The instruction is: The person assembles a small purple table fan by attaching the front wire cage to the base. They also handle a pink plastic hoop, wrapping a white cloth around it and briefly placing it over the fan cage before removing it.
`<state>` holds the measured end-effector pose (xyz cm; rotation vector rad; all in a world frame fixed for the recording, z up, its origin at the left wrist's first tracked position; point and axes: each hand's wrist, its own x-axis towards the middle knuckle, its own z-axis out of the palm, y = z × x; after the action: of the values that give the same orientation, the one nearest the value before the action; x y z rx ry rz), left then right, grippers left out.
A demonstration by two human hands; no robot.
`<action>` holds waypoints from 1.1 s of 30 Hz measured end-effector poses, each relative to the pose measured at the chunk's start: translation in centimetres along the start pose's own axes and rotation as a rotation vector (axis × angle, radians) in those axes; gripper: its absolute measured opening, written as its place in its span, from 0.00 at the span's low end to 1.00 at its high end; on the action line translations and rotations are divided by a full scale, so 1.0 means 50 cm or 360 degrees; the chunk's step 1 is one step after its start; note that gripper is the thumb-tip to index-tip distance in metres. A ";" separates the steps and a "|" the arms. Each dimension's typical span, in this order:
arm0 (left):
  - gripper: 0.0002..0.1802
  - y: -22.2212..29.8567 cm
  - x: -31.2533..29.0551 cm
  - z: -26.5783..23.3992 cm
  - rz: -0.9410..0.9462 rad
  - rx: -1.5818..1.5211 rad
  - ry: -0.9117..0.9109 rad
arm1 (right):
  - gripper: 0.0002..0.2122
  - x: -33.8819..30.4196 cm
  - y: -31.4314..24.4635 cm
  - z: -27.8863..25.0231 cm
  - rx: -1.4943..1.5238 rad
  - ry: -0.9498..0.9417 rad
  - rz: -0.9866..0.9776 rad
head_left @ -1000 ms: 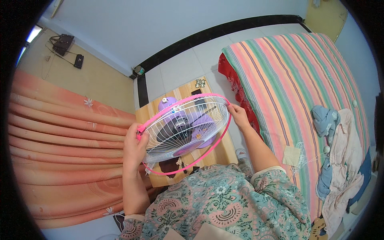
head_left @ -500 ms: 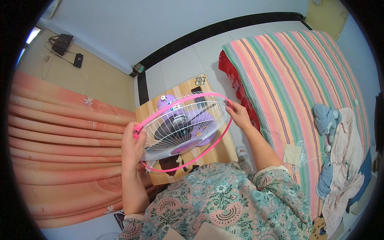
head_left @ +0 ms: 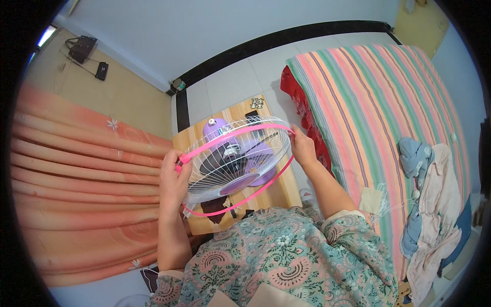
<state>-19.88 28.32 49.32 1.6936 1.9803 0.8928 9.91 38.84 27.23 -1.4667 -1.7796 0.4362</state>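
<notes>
A pink grille ring (head_left: 250, 196) encircles an electric fan on a wooden table. Its near lower edge hangs a little away from the white wire grille (head_left: 207, 192). On the left, my left hand (head_left: 174, 176) pinches the ring by its clasp end. My right hand (head_left: 304, 148) grips its right side, fingers closed. Behind the grille show dark fan blades (head_left: 217, 161), a purple motor housing (head_left: 215, 127) and part of the purple base (head_left: 265, 176). The fingertips of my right hand are partly hidden by the ring's edge.
The wooden table (head_left: 289, 192) bears a black object (head_left: 252, 117) and a dark cloth-like piece (head_left: 216, 210). Orange curtains (head_left: 92, 199) hang close on the left. To the right stands a striped bed (head_left: 368, 102) with crumpled clothes (head_left: 434, 204). Black bags (head_left: 82, 48) lie at far left.
The ring's lower edge has risen slightly and sits closer to the grille. My left hand has shifted a little up and right, its fingers now higher on the clasp end.
</notes>
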 end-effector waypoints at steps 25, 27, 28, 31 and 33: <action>0.08 0.034 -0.009 0.029 0.0471 0.0344 0.0237 | 0.08 0.031 0.006 -0.008 -0.0159 -0.0223 -0.0041; 0.08 0.035 -0.014 0.031 0.0458 0.0338 0.0241 | 0.08 0.031 0.001 -0.008 -0.0124 -0.0169 -0.0011; 0.08 0.039 -0.015 0.031 0.0436 0.0356 0.0256 | 0.08 0.030 0.003 -0.006 -0.0093 -0.0141 0.0022; 0.08 0.041 -0.015 0.032 0.0428 0.0418 0.0297 | 0.08 0.029 0.009 -0.007 -0.0033 -0.0112 0.0092; 0.08 0.029 -0.009 0.030 0.0496 0.0470 0.0321 | 0.08 0.027 0.018 -0.009 0.0075 -0.0131 0.0191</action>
<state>-17.77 28.31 49.19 2.2027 2.0960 0.9426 10.80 40.25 27.36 -1.5471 -1.7383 0.6038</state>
